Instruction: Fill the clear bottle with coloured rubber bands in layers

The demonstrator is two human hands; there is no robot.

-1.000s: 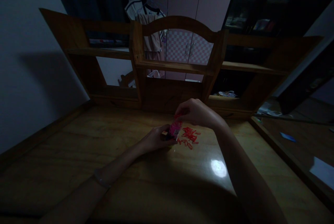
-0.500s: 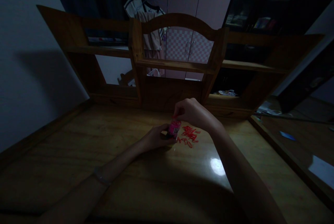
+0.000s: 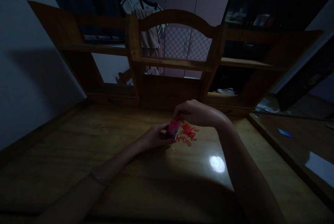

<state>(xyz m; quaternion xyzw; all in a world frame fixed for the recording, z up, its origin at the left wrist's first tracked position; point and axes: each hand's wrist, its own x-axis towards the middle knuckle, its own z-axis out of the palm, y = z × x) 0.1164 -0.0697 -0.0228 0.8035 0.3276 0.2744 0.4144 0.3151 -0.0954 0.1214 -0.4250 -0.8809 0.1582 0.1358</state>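
One pink container (image 3: 174,126) clasped in grip of left hand (image 3: 156,137), far half of table (image 3: 125,189). Red loops (image 3: 188,132) scattered beside it, toward right edge. Right hand (image 3: 194,112) at container's mouth; its grip not discernible. Shelf unit (image 3: 171,64) along far edge.

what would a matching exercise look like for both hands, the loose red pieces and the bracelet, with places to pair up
1 left hand
2 right hand
3 loose red pieces
4 bracelet

A scattered on the tabletop
B around the left wrist
C around the side of the pink container
D fingers at the container's top

Pairs: 1-C, 2-D, 3-A, 4-B
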